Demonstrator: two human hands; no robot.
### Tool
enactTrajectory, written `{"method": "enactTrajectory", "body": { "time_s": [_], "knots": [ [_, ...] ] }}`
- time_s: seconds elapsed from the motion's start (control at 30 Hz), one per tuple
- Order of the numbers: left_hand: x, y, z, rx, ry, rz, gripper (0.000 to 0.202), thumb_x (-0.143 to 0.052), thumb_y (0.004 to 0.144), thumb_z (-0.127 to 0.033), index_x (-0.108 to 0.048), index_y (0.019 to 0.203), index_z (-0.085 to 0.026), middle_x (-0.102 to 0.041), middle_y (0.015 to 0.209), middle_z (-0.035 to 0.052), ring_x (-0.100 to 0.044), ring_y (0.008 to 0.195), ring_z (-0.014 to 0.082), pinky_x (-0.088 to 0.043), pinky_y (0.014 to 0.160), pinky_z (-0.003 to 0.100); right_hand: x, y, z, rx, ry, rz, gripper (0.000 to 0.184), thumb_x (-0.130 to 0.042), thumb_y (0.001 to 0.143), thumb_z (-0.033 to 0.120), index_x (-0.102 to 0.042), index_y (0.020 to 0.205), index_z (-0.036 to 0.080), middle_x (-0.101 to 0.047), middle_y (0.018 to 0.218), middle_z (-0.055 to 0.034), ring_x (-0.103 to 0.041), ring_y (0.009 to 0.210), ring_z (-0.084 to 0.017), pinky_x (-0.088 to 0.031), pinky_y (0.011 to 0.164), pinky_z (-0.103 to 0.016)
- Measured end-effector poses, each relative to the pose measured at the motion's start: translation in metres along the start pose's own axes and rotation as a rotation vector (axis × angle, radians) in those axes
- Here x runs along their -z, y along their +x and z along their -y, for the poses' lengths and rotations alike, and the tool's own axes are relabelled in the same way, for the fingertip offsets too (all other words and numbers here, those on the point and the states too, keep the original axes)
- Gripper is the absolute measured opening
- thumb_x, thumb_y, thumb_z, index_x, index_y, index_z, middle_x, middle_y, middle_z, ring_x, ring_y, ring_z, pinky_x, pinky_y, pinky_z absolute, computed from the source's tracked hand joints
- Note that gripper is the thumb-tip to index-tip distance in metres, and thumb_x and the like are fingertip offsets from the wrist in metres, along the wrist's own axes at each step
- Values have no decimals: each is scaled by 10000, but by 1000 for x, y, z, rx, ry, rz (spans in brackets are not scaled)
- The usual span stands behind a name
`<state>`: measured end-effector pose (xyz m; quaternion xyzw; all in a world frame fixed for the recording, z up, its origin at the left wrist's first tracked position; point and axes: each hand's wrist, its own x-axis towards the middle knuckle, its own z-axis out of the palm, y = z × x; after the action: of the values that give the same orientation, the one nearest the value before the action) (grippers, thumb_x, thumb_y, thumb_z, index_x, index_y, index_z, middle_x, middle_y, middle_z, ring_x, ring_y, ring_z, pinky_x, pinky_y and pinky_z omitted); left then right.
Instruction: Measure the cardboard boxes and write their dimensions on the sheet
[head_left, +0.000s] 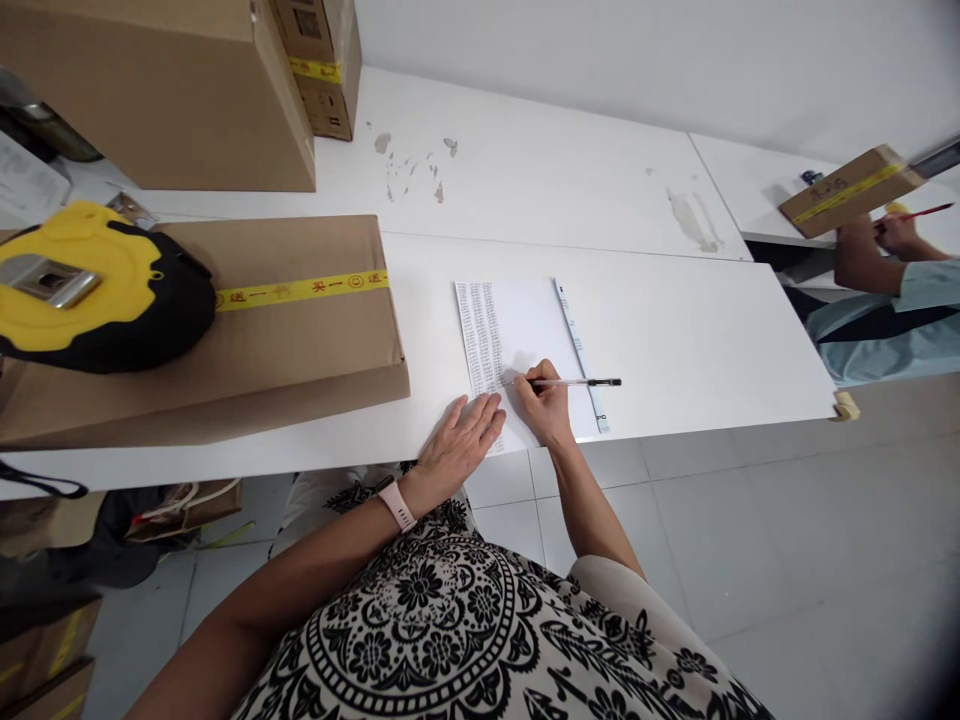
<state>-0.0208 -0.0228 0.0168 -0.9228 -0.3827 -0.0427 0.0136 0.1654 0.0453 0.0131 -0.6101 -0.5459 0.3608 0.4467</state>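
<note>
A white sheet of paper (525, 330) with columns of small print lies on the white table (675, 330). My right hand (544, 405) is closed round a pen (577, 382), whose tip touches the paper beside the printed column. My left hand (461, 440) lies flat with fingers stretched out on the sheet's lower left corner; a pink watch sits on that wrist. A ruler (581, 350) lies along the paper's right edge.
A flat cardboard box (300, 330) with yellow tape lies left of the paper, with a yellow and black tape measure (90, 285) on it. Two more boxes (187, 90) stand behind. At the far right another person's hand (896, 232) holds a red pencil by a narrow box (851, 190).
</note>
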Motion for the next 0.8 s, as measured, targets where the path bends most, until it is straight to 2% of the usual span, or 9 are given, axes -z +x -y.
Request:
{"method": "enactTrajectory", "body": {
  "time_s": [0.43, 0.5, 0.6, 0.7, 0.77, 0.8],
  "knots": [
    [1, -1, 1, -8, 17, 3, 558, -410, 993, -67, -461, 1549, -53, -420, 1660, 185, -412, 1518, 306, -371, 1237, 508, -1, 0, -5, 20, 10, -32, 269, -678, 817, 327, -449, 705, 244, -424, 635, 66, -393, 603, -125, -356, 584, -276],
    [-2, 0, 1, -1, -11, 5, 569, -410, 985, -53, -447, 1553, -51, -412, 1665, 186, -407, 1525, 306, -360, 1246, 508, -1, 0, -9, 45, 2, -95, 244, -664, 864, 365, -479, 762, 242, -469, 682, 54, -420, 628, -132, -380, 612, -284],
    [-3, 1, 3, 19, -156, 27, 588, -465, 964, -65, -430, 1551, -67, -392, 1676, 184, -375, 1548, 308, -328, 1267, 530, 0, 2, -15, 94, -107, -189, 155, -587, 942, 385, -582, 975, 234, -603, 876, -5, -508, 737, -162, -447, 718, -320],
    [19, -7, 9, 43, -387, -18, 637, -563, 947, -161, -381, 1556, -109, -400, 1670, 182, -361, 1559, 277, -386, 1250, 486, 4, 7, -20, 190, -348, -194, 297, -434, 978, 241, -634, 1196, 224, -651, 1046, -88, -566, 935, -236, -479, 870, -411],
    [50, -27, 18, 60, -492, -171, 611, -559, 972, -193, -364, 1551, -168, -476, 1623, 153, -407, 1534, 225, -463, 1201, 421, 7, 8, -20, 230, -488, -188, 433, -378, 949, 139, -635, 1289, 218, -665, 1103, -130, -567, 1035, -282, -471, 950, -482],
    [68, -41, 24, 67, -508, -286, 578, -546, 989, -185, -373, 1540, -212, -530, 1582, 123, -435, 1515, 208, -478, 1192, 417, 7, 7, -18, 239, -533, -195, 475, -373, 938, 112, -625, 1327, 217, -670, 1138, -145, -567, 1070, -297, -463, 979, -512]
  ]
}}
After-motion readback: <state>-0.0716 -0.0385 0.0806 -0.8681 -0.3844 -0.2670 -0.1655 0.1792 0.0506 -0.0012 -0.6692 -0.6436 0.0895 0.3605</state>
